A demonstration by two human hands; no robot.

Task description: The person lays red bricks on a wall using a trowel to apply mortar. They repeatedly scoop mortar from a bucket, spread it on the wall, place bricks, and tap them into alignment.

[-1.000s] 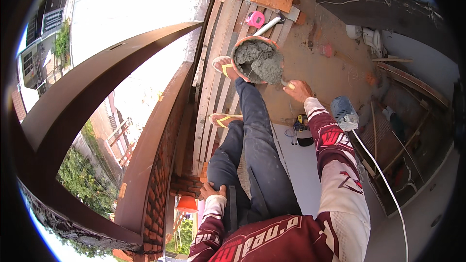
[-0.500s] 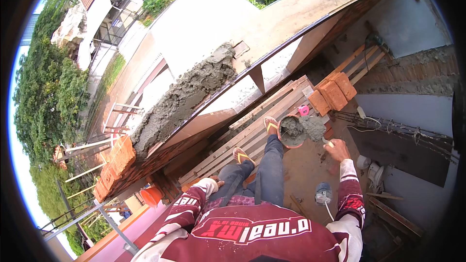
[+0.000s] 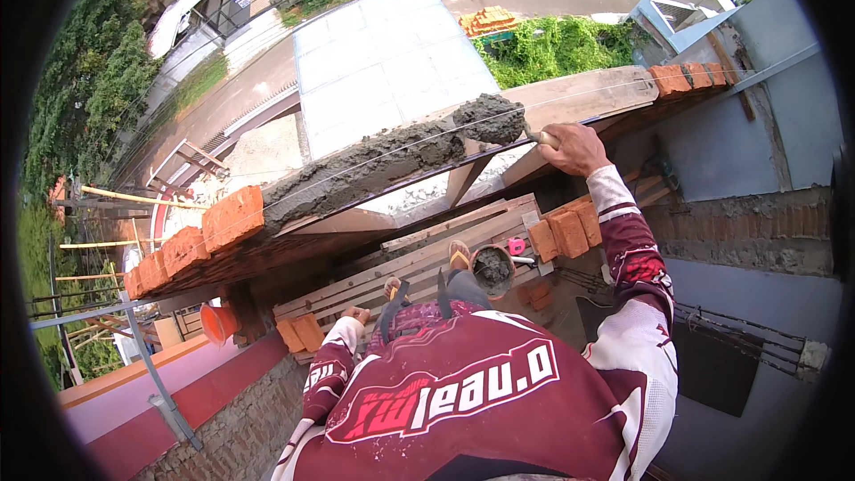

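My right hand (image 3: 573, 149) is closed round the pale handle of a trowel (image 3: 537, 135) at the top of the wall. The trowel's blade is hidden under a heap of wet grey mortar (image 3: 489, 118), which touches the right end of a long rough mortar bed (image 3: 365, 163). This bed runs left along the wall top to a red brick (image 3: 233, 216). A thin string line stretches above it. My left hand (image 3: 357, 313) hangs low by my waist, fingers curled, with nothing visible in it. Down by my feet stands a bucket of mortar (image 3: 492, 268).
Wooden planks (image 3: 419, 260) form a platform under my feet. Loose bricks (image 3: 567, 233) and a pink tape measure (image 3: 516, 246) lie beside the bucket. More bricks (image 3: 686, 78) sit on the wall's right end. An orange bucket (image 3: 218, 323) is at the left. Beyond the wall there is a drop.
My right hand has moved from beside the bucket up to the wall top, bringing the trowel with mortar. My view has tilted up and my body leans toward the wall.
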